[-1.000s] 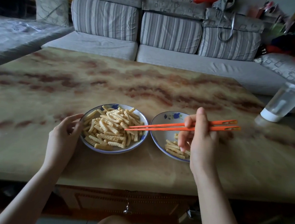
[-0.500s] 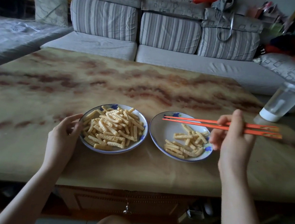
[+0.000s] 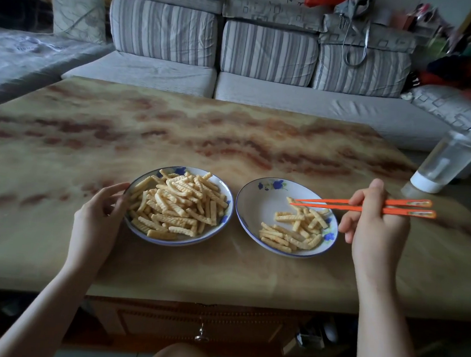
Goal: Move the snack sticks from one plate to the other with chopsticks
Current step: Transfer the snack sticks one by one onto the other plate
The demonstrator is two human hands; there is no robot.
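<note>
Two white plates with blue rims stand side by side on the table. The left plate (image 3: 228, 206) is heaped with crinkled yellow snack sticks (image 3: 178, 205). The right plate (image 3: 254, 205) carries a smaller pile of sticks (image 3: 295, 231) on its near right half. My right hand (image 3: 377, 229), right of that plate, grips orange chopsticks (image 3: 339, 204) that lie level, their tips over the far end of the small pile; no stick shows clearly between them. My left hand (image 3: 96, 215) rests with its fingers on the left plate's left rim.
A clear water bottle with a white cap (image 3: 453, 158) leans at the table's right edge. The marbled table (image 3: 204, 136) stretches away toward a striped grey sofa (image 3: 266, 54). A wooden drawer with a metal pull (image 3: 201, 334) sits under the near edge.
My right hand carried the chopsticks from over the left plate rightward to the right plate; their tips have drawn back to the small pile. My left hand has stayed on the left plate.
</note>
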